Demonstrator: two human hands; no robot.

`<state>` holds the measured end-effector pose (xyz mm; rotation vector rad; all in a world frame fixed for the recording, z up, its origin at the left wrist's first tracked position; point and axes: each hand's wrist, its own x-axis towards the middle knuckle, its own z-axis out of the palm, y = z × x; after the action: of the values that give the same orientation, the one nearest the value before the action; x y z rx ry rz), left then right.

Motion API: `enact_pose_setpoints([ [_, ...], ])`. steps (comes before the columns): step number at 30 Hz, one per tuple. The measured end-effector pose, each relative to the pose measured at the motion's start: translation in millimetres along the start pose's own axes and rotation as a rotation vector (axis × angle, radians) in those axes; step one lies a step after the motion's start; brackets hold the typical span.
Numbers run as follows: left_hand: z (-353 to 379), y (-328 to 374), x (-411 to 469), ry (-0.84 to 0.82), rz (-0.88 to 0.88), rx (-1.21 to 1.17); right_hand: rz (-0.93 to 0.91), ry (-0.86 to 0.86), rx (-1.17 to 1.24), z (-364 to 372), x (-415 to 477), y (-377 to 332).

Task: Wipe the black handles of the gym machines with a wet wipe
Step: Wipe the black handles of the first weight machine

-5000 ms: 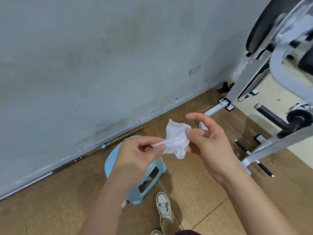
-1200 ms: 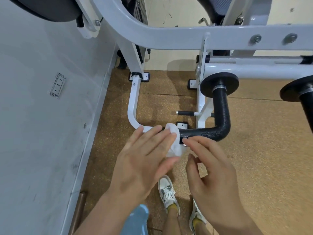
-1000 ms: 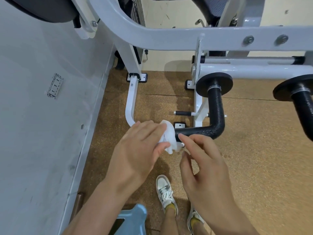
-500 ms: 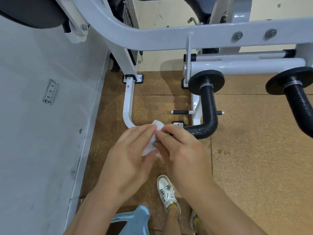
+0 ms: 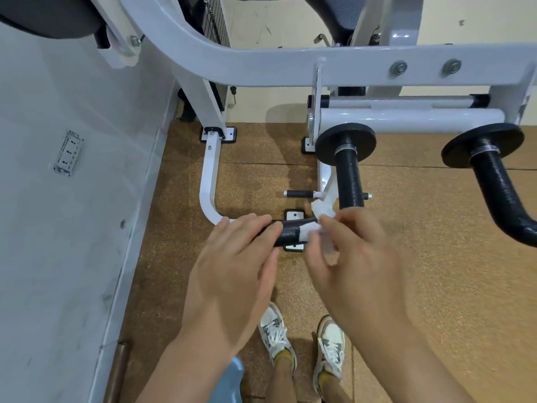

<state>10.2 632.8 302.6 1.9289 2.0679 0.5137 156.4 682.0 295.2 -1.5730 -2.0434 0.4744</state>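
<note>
A black L-shaped handle (image 5: 290, 232) of the white gym machine (image 5: 290, 65) runs down from a black disc and bends left toward me. My right hand (image 5: 357, 263) pinches a crumpled white wet wipe (image 5: 309, 229) against the handle's horizontal part, near the bend. My left hand (image 5: 232, 271) lies on the handle's free end with its fingers stretched along it. A second black handle (image 5: 497, 184) hangs at the right, untouched.
A grey wall with a socket (image 5: 68, 152) runs close along the left. The machine's white base tube (image 5: 209, 184) and foot plates stand on the brown cork floor. My shoes (image 5: 274, 335) and a blue stool's edge (image 5: 232, 376) are below my hands.
Half a second ago both hands held the wipe at the handle's end. Now my right hand has carried it right along the handle, and my left hand rests on the end.
</note>
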Motion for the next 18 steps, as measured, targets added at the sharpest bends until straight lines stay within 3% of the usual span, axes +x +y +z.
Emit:
enact_pose_setpoints([
  [4, 5.2, 10.1, 5.1, 0.014, 0.054, 0.003, -0.142, -0.145, 0.010, 3.2, 0.3, -1.3],
  [8, 3.9, 12.8, 6.7, 0.008, 0.053, 0.027, 0.010, -0.046, -0.055, -10.4, 6.3, 24.0],
  [13, 9.4, 28.4, 11.3, -0.008, 0.060, -0.024, -0.185, -0.161, -0.032, -1.7, 2.5, 19.0],
  [18, 12.8, 30.2, 10.8, -0.002, 0.062, -0.017, -0.075, -0.043, -0.032, -4.9, 8.3, 37.7],
])
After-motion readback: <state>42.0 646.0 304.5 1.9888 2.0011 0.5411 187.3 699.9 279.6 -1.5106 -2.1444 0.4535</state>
